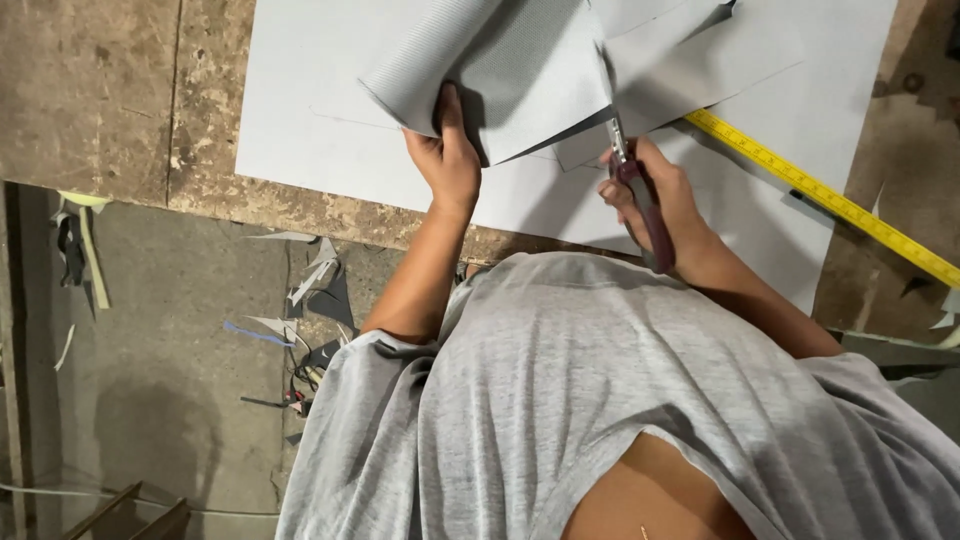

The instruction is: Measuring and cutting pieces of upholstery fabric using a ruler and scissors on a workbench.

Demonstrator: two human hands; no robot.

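Two bare hands are working one large sheet of pale grey, finely textured material (320, 120), which is lying flat on a worn, stained wooden workbench (110, 90). The left hand (447, 155) is gripping the curled-up flap of the sheet (480, 70), thumb on top, lifting it off the flat part, apparently so the cut edge is standing free. The right hand (665, 195) is closed around the maroon handles of a pair of scissors (640, 195), whose blades are pointing away from the body into the raised fold. One yellow measuring tape (830, 200) is lying diagonally across the sheet's right side, just beside the cutting hand, seemingly as a reference line. Offcut scraps (315, 275) are littering the concrete floor below the bench edge.
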